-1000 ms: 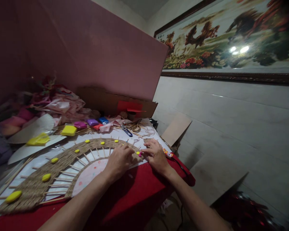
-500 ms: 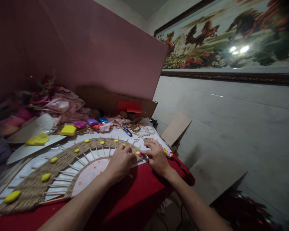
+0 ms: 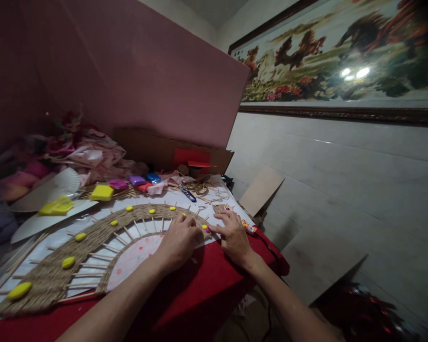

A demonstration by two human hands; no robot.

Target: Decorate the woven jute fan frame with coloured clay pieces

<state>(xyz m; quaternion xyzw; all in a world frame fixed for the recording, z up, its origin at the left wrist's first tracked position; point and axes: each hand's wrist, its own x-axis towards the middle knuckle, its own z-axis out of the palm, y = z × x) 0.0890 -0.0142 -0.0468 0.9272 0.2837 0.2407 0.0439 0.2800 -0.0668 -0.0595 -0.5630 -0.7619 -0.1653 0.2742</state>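
A fan-shaped piece of woven twine and sticks (image 3: 92,236) lies on the table, with several yellow clay ovals (image 3: 68,262) along its band. My left hand (image 3: 181,237) rests over the right part of the band, fingers curled in and closed; what they hold, if anything, is hidden. Beside it my right hand (image 3: 231,233) has its fingers apart, the index fingertip touching or just beside a small magenta piece (image 3: 207,229). That piece sits against a yellow one at the band's right end. A pink dotted sheet (image 3: 133,259) fills the inner arc.
Clay packs in yellow (image 3: 102,192), purple (image 3: 136,180) and blue (image 3: 153,177) lie behind the fan, near blue-handled snips (image 3: 188,193) and twine (image 3: 201,189). A red cloth (image 3: 196,289) covers the front edge. A patterned phone-like object (image 3: 248,225) and cable are at right.
My right hand has shifted very slightly, uncovering a bit more of the patterned item behind its fingers. My left hand is almost unchanged.
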